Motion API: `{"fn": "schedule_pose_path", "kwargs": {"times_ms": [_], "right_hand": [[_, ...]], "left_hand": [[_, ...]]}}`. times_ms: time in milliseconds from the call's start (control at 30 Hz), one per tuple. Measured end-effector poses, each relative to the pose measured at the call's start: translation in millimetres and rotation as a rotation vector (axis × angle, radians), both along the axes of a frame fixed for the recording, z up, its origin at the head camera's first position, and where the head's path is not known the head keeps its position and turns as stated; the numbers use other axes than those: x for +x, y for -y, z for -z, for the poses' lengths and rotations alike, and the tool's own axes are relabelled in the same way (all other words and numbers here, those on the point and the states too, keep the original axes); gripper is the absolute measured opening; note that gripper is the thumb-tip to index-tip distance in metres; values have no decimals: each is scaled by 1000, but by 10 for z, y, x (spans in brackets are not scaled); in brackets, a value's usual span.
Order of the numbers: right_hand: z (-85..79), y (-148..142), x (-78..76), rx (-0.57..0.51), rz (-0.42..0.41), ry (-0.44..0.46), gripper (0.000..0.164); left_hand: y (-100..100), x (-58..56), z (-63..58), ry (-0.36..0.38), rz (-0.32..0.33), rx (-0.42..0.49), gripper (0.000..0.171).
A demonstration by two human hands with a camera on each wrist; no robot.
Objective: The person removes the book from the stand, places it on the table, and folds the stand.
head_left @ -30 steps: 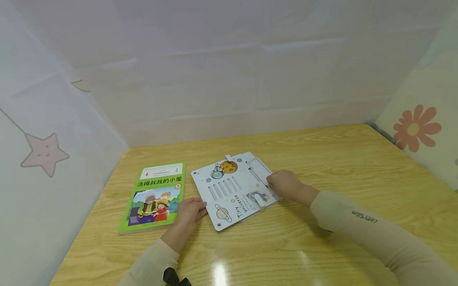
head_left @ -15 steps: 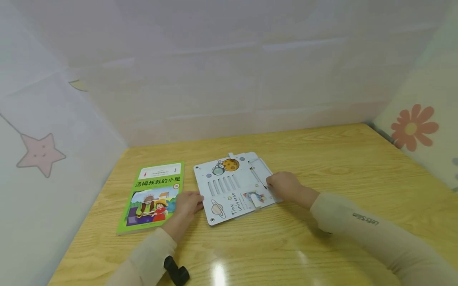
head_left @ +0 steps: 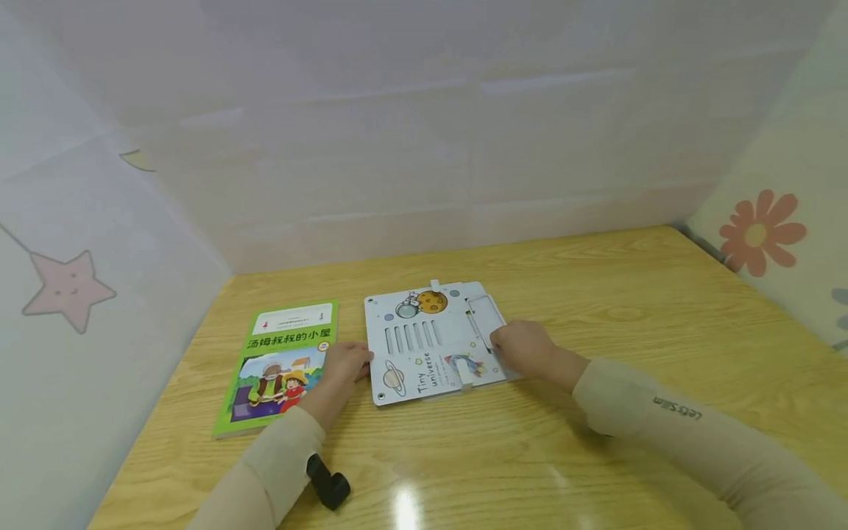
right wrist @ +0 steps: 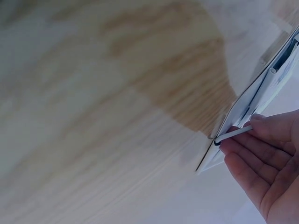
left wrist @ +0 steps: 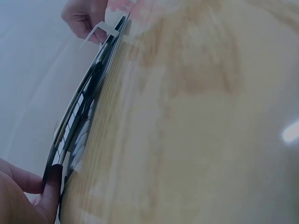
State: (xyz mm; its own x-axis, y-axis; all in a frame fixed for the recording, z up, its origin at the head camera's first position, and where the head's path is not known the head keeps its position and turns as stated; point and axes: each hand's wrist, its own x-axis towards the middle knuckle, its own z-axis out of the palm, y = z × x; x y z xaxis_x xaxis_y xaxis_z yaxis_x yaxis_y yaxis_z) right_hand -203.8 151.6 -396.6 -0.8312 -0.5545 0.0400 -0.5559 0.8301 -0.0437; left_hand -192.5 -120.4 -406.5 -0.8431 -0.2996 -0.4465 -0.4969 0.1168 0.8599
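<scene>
A white book stand [head_left: 433,340] printed with planets, an astronaut and "Tiny universe" lies folded, sideways to me, on the wooden table. My left hand [head_left: 347,362] holds its left edge, with thumb and finger [left wrist: 52,191] at the stacked panels in the left wrist view. At the opposite edge my right hand [head_left: 530,350] pinches a white wire bracket [right wrist: 234,133] between thumb and fingers. That bracket's end meets the panel at a dark-rimmed joint. White clips [head_left: 434,285] stick out at the far edge and near edge of the stand.
Left of the stand lies a green-bordered picture book [head_left: 278,368], partly covered by my left forearm. A black device [head_left: 327,482] sits at my left wrist. A pale wall sheet [head_left: 424,147] rises behind the table [head_left: 629,294], with more sheeting at both sides.
The book stand has turned clockwise, its near left corner swinging left and away from me. My left hand has moved slightly with it. My right hand keeps hold of the bracket.
</scene>
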Motion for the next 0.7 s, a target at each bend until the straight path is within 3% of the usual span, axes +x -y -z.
{"fn": "schedule_pose_path", "kwargs": {"times_ms": [300, 700], "right_hand": [[5, -12, 45, -17, -8, -41, 20], [-28, 15, 59, -8, 37, -9, 20]], "left_hand": [[-23, -21, 19, -39, -5, -4, 26], [-14, -17, 57, -80, -15, -12, 26]]}}
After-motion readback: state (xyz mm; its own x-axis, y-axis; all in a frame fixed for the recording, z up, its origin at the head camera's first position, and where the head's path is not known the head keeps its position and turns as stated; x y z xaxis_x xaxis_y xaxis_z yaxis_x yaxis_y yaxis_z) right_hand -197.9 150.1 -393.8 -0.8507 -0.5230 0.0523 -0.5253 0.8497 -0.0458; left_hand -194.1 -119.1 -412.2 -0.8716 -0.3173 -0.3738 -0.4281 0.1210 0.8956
